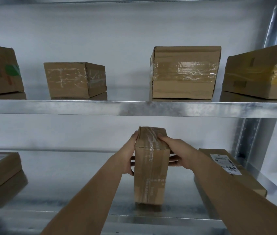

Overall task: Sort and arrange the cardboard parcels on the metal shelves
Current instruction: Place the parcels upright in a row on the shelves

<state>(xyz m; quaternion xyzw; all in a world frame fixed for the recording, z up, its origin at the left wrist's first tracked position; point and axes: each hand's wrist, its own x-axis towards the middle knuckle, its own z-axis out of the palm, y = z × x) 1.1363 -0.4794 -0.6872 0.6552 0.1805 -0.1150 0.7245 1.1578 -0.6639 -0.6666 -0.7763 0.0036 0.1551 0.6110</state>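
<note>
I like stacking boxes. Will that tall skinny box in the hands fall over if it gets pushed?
Probably yes: the tall parcel stands on a narrow end, so a sideways push could tip it. It looks stiff, since the left hand and right hand don't dent it. Its glossy tape may feel slippery.

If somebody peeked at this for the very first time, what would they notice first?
First, the tall taped parcel standing in the middle of the lower shelf, with the left hand and the right hand gripping its sides. Next, the row of four cardboard boxes on the upper shelf, the biggest being the box wrapped in shiny clear tape right of the middle.
</note>
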